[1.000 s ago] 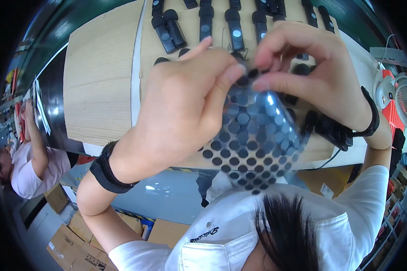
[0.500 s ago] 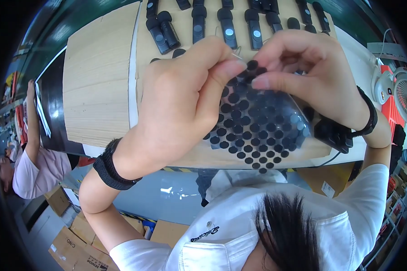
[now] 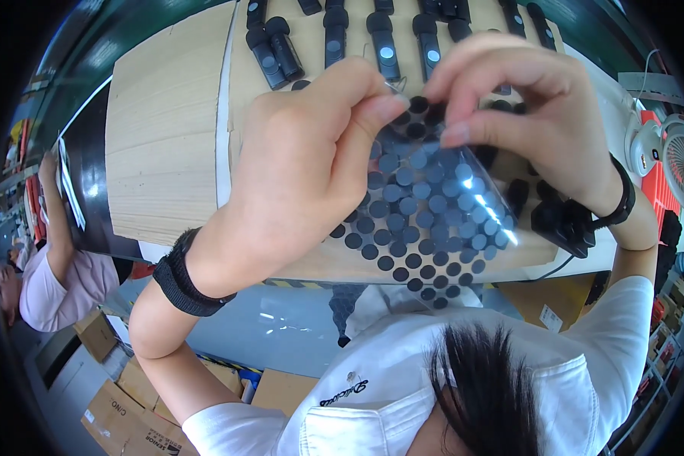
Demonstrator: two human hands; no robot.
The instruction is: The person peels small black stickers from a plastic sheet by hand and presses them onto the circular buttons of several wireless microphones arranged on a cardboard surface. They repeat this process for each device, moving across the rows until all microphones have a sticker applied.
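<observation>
The left hand (image 3: 304, 148)'s outer fingers are hidden behind its back, and what its fingertips pinch is too small to tell. The right hand (image 3: 543, 110) is blurred and covers part of the dotted clear sheet (image 3: 422, 207). The farthest black handheld devices (image 3: 309, 6) are cut off by the view's edge. At right, the dark rim clips a fan (image 3: 680, 159).

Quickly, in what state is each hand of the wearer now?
Left hand: closed, pinching the top of the clear black-dot sheet.
Right hand: thumb and forefinger parted at the sheet; whether it grips anything cannot be told.
</observation>
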